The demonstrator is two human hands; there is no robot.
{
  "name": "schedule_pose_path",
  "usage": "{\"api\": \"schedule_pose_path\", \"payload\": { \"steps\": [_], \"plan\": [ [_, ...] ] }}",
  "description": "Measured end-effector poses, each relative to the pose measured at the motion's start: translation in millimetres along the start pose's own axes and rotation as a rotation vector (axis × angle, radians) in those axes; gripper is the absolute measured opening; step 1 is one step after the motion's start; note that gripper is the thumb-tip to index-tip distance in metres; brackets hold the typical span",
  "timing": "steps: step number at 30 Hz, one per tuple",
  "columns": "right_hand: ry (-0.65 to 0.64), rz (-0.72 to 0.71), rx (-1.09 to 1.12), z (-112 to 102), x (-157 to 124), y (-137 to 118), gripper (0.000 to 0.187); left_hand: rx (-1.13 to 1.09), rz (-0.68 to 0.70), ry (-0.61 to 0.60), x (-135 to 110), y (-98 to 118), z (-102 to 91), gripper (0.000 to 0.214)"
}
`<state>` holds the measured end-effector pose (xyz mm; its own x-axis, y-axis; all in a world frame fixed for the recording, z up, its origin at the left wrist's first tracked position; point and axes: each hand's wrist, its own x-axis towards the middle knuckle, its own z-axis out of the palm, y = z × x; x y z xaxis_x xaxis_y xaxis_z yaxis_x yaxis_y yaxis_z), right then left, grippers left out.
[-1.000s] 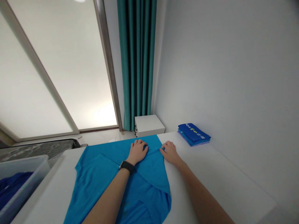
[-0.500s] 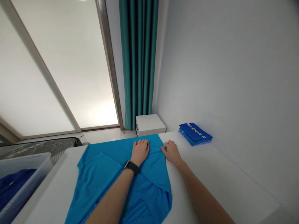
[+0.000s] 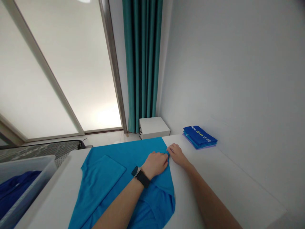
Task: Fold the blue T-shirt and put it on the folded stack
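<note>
A blue T-shirt (image 3: 109, 187) lies spread on the white table, one sleeve folded inward at the left and loose folds bunched at the lower right. My left hand (image 3: 156, 163), with a black watch on the wrist, is closed on the cloth close to the shirt's right edge, its fingertips partly hidden. Beside it, my right hand (image 3: 176, 154) pinches that same edge near the upper right corner. The two hands are almost touching.
A stack of folded blue clothes (image 3: 199, 136) sits at the right by the wall. To the left stands a clear plastic bin (image 3: 49, 163) with dark blue clothing (image 3: 17, 184) in it. Beyond the white table (image 3: 45, 194) are a small white cabinet (image 3: 153, 127) and a green curtain (image 3: 143, 63).
My left hand has moved right and slightly toward me across the shirt, up to my right hand. The right hand has stayed at the shirt's edge, shifting only slightly.
</note>
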<state>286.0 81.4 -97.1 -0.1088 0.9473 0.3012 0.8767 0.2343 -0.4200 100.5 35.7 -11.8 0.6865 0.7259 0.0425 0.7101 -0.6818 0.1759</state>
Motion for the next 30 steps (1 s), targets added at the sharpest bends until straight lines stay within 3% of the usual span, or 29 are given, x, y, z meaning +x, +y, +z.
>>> {"api": "schedule_pose_path", "payload": {
  "steps": [5, 8, 14, 22, 30],
  "plan": [
    [-0.020, -0.035, 0.063, -8, -3, 3, 0.019, -0.030, 0.135, -0.287, -23, 41, -11.5, 0.020],
    [-0.024, -0.025, 0.072, -8, -4, 2, 0.017, -0.001, 0.174, -0.355, -36, 50, -12.8, 0.022],
    [-0.028, 0.002, 0.059, -5, -3, 1, 0.016, 0.066, 0.291, -0.300, -49, 41, -4.8, 0.022],
    [-0.012, -0.002, 0.044, -4, -5, -1, 0.016, 0.183, 0.502, -0.041, -55, 38, 14.2, 0.003],
    [0.018, -0.007, 0.042, 3, -1, 5, 0.014, 0.163, 0.559, 0.063, -67, 42, 28.0, 0.005]
  ]
}}
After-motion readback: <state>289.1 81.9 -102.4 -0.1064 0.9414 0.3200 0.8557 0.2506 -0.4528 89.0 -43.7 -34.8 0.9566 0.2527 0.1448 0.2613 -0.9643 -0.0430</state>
